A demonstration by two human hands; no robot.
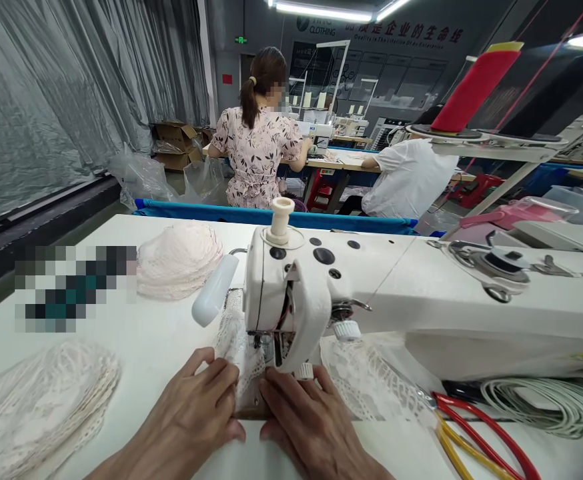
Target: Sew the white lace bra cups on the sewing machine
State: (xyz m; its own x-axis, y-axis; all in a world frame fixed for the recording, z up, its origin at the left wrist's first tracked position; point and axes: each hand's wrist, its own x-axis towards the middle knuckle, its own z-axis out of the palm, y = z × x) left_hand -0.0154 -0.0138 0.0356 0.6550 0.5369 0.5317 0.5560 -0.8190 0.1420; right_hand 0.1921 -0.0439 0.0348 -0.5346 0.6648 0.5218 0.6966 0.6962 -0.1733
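A white lace piece [241, 343] lies under the needle area of the white sewing machine [291, 287]. On its left edge, my left hand [199, 400] rests with curled fingers, closed on the lace against the machine bed. Close in front of the machine head, my right hand [309, 413] holds the near edge of the same lace, fingers together and bent. Its fingertips are partly hidden by the machine's head. Between the two thumbs a strip of the bed shows. More lace [371, 380] lies to the right of my right hand, beneath the machine arm.
Lace stacks [46, 407] and pale round pieces [179, 260] lie on the left of the table. Scissors with red and yellow handles [476, 427] and a pale green cord coil [546, 403] lie right. A red thread cone [476, 87] stands above. Two people work ahead.
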